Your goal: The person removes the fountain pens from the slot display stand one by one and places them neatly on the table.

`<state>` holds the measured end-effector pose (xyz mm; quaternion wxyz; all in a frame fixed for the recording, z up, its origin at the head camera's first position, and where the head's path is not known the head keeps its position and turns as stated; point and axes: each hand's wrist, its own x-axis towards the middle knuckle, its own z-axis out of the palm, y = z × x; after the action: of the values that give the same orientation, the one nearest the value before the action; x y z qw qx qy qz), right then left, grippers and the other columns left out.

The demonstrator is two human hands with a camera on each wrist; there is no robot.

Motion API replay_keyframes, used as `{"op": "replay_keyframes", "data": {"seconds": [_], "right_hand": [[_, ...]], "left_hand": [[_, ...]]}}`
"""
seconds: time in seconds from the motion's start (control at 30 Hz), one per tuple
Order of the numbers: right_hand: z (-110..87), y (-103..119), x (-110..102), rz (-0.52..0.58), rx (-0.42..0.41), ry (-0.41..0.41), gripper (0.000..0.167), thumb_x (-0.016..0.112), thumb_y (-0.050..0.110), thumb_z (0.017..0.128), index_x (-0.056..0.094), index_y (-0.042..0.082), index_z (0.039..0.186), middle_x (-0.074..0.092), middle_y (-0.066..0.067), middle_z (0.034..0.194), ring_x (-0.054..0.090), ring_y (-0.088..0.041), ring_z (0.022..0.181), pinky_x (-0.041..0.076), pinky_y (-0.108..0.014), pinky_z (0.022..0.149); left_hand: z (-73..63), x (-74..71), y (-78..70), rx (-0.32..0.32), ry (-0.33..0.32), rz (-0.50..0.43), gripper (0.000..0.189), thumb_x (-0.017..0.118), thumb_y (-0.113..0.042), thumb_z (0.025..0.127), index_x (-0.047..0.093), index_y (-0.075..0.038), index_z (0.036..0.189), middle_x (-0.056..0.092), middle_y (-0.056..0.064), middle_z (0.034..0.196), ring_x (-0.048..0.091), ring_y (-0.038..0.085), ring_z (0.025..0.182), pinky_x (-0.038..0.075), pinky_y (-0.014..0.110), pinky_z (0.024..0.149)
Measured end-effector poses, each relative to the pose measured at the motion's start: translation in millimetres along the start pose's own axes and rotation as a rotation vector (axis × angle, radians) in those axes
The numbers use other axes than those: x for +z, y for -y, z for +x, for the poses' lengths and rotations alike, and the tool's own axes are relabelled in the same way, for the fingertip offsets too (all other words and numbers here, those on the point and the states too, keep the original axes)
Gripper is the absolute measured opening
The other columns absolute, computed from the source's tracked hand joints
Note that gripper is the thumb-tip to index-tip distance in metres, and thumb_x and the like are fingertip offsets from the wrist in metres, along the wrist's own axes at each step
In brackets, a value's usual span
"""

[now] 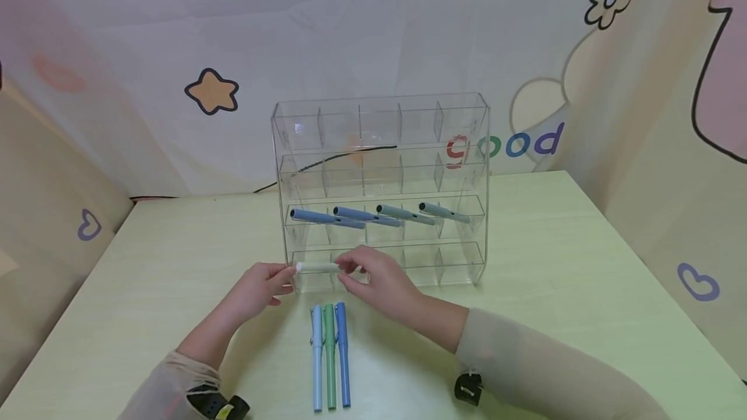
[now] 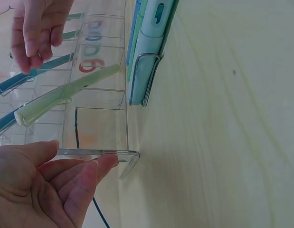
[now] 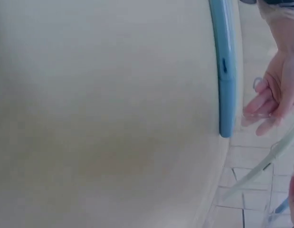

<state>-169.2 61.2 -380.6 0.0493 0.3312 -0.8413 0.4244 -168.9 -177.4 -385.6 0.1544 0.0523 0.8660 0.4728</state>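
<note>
A clear acrylic rack (image 1: pixel 461 272) with tiers of divided compartments stands on the table. My left hand (image 1: pixel 257 290) pinches its left side panel near the bottom, thumb on one face and fingertips on the other. A pale green pen (image 1: pixel 317 267) lies slanted in the lowest tier at the far left, its white end toward me. My right hand (image 1: pixel 382 280) hovers just right of that pen; in the left wrist view its loosely bent fingers (image 2: pixel 32 40) stand apart from the pen. One tier up rest two blue pens (image 1: pixel 318 216) and two grey-green pens (image 1: pixel 403 214).
On the table in front of the rack lie a light blue pen (image 1: pixel 317 355), a green pen (image 1: pixel 330 355) and a darker blue pen (image 1: pixel 343 355), side by side. The rack's upper two tiers hold no pens. A printed cloth (image 1: pixel 373 31) hangs behind the table.
</note>
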Motion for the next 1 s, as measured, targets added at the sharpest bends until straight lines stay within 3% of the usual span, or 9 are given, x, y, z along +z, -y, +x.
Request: {"op": "replay_keyframes", "data": {"seconds": [0.2,0.37,0.67,1.0], "right_hand": [[12.0,-9.9,2.3,-0.107,-0.007,0.014,0.026,0.068,0.013,0.086,0.065,0.007,0.111,0.065,-0.001,0.104,0.060,-0.013,0.096,0.050,-0.031,0.084],[18.4,-13.9,4.7,-0.105,0.003,0.060,0.027,0.068,0.012,0.086,0.065,0.007,0.112,0.064,-0.003,0.106,0.060,-0.016,0.098,0.050,-0.032,0.084],[29.3,-11.8,11.1,-0.143,0.041,0.182,0.027,0.066,0.016,0.088,0.066,0.010,0.114,0.063,0.000,0.109,0.058,-0.013,0.100,0.047,-0.025,0.086],[31.9,-9.3,14.1,-0.189,0.039,0.149,0.021,0.068,0.013,0.086,0.068,0.009,0.106,0.065,0.002,0.100,0.060,-0.010,0.091,0.048,-0.024,0.083]], "left_hand": [[-0.5,0.5,1.7,-0.009,-0.001,0.000,0.040,0.045,-0.021,0.100,0.053,0.009,0.125,0.056,0.027,0.121,0.057,0.038,0.108,0.054,0.042,0.076],[-0.6,0.8,1.4,-0.016,-0.004,-0.003,0.039,0.046,-0.021,0.099,0.054,0.008,0.123,0.057,0.026,0.120,0.058,0.038,0.107,0.054,0.042,0.076],[-2.5,0.5,-0.9,-0.007,-0.005,0.003,0.040,0.045,-0.021,0.100,0.053,0.010,0.123,0.056,0.028,0.120,0.058,0.039,0.107,0.054,0.043,0.076],[-1.9,1.9,-2.0,-0.001,-0.008,-0.002,0.040,0.045,-0.020,0.099,0.053,0.011,0.123,0.056,0.029,0.119,0.058,0.040,0.105,0.054,0.043,0.075]]}}
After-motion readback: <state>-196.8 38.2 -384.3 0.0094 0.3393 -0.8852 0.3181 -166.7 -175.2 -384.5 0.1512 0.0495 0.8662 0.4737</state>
